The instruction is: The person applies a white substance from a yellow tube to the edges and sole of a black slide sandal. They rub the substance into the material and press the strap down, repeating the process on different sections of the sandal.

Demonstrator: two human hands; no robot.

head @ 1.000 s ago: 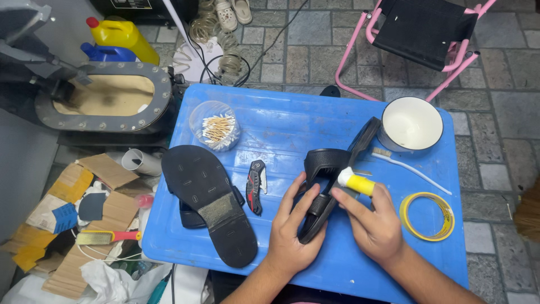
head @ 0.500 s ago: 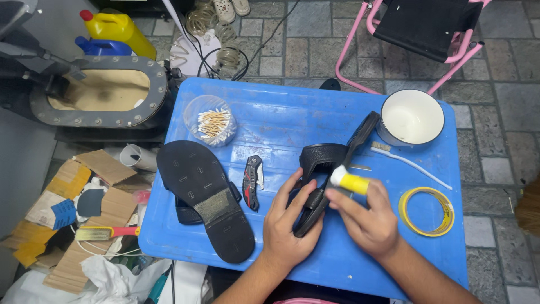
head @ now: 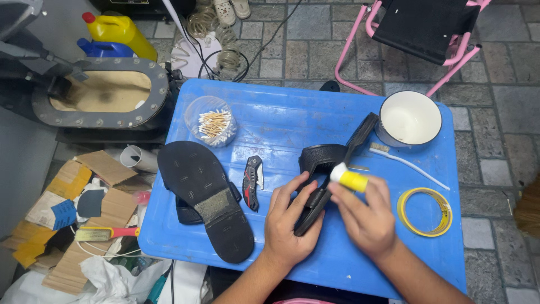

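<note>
1. The left hand [head: 289,225] had its fingers [head: 301,197] curled round the black sandal [head: 320,180], clamping the sole near its lower end, on the blue desk [head: 281,121] just in front of the person.
2. The right hand [head: 368,217] pinched a small yellow glue tube [head: 350,179] between thumb and fingertips, its white tip right at the sandal's strap; whether tip and strap touched could not be told.
3. The sandal looked light and bendy, its rubbery sole likely to flex if held by one end alone; a grip across the sole close to the strap seemed the steadiest hold. The tube looked soft and easily over-squeezed.
4. Just left of the hands lay a folding knife [head: 252,181], then a second sandal [head: 205,197] sole-up, both near enough to be nudged.
5. Further out stood a clear tub of cotton swabs [head: 212,121], a white bowl [head: 409,118], a toothbrush [head: 408,163] and a ring of yellow tape [head: 424,211].
6. Nothing lay between the hands and the sandal.
</note>
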